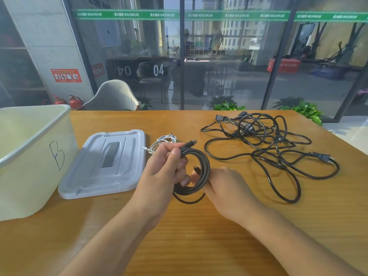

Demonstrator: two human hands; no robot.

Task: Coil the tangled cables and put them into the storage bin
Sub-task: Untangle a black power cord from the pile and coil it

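Note:
My left hand [163, 168] grips a coiled black cable [201, 176] above the middle of the table, one plug end sticking out past my fingers toward the upper right. My right hand [225, 186] pinches the coil's right side, with the other plug end lying inside the loop. A loose turn hangs below the coil. A tangle of black power cables [264, 144] lies at the right. A small white cable [161, 143] lies behind my left hand. The cream storage bin [29, 156], marked "B", stands open at the left.
The bin's grey lid [103, 164] lies flat between the bin and my hands. The wooden table [179, 226] ends at a glass wall behind; a chair back and potted plants stand beyond the far edge.

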